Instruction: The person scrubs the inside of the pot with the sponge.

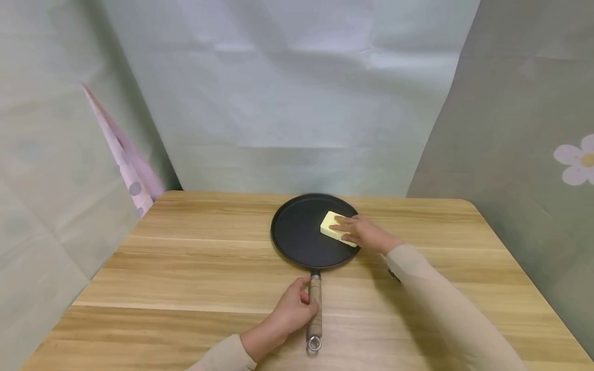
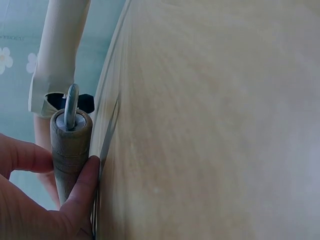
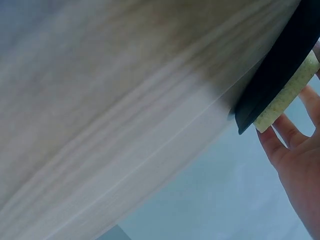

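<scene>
A round black flat pan (image 1: 297,234) lies on the wooden table, its wooden handle (image 1: 315,288) pointing toward me. My left hand (image 1: 289,312) grips that handle from the left, thumb and fingers on either side of the wood. The metal hanging ring (image 2: 72,106) at the handle's end shows in the left wrist view. On the right part of the pan's surface, my right hand (image 1: 367,235) holds a pale yellow sponge (image 1: 327,223), fingers spread over its top and edges. In the right wrist view the sponge (image 3: 289,96) sits flat against the pan (image 3: 272,75).
The wooden table (image 1: 185,278) extends to both sides of the pan, its back edge just behind it. Pale hanging cloth (image 1: 297,103) encloses the back and sides. A small dark object (image 1: 394,275) shows at the right sleeve's edge.
</scene>
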Demonstrator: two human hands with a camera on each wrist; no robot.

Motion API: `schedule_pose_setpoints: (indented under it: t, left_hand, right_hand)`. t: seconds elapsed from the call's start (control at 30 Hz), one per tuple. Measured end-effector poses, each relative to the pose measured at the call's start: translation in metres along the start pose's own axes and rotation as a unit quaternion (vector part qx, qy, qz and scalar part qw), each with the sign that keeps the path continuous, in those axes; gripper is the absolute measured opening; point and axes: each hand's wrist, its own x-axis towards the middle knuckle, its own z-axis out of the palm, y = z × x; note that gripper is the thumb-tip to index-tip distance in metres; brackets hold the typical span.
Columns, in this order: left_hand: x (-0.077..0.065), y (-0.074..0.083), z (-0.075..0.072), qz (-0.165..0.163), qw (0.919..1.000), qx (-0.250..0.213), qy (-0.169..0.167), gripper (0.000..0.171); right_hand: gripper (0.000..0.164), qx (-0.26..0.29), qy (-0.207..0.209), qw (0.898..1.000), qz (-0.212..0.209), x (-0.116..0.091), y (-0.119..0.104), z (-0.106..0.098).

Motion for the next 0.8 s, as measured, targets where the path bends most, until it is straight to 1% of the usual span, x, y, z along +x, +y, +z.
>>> schedule_pose_setpoints:
  t: [0.2, 0.37, 0.43, 0.53, 0.67, 0.8]
  left_hand:
    - [-0.001, 0.002, -0.001, -0.002, 1.0000, -0.006, -0.001, 0.068]
    - [-0.002, 0.003, 0.000, -0.001, 1.0000, -0.010, 0.000, 0.068]
    - [-0.002, 0.002, 0.000, -0.002, 1.0000, -0.008, -0.001, 0.069]
    - [-0.003, 0.002, 0.000, -0.003, 1.0000, -0.005, -0.001, 0.069]
    - [-0.003, 0.001, 0.000, -0.001, 1.0000, -0.004, -0.004, 0.069]
    - [-0.004, 0.002, 0.000, -0.001, 0.9999, -0.008, -0.008, 0.068]
  right_hand:
    - [0.043, 0.018, -0.012, 1.000, 0.006, 0.005, 0.005, -0.004]
    - [0.043, 0.017, -0.027, 0.999, 0.021, 0.010, 0.010, -0.006]
    - [0.044, 0.021, -0.032, 0.999, 0.029, 0.012, 0.012, -0.007]
    - [0.044, 0.035, -0.034, 0.998, 0.031, 0.016, 0.015, -0.007]
    - [0.045, 0.041, -0.040, 0.998, 0.036, 0.022, 0.018, -0.010]
    - [0.045, 0.040, -0.044, 0.997, 0.056, 0.027, 0.023, -0.011]
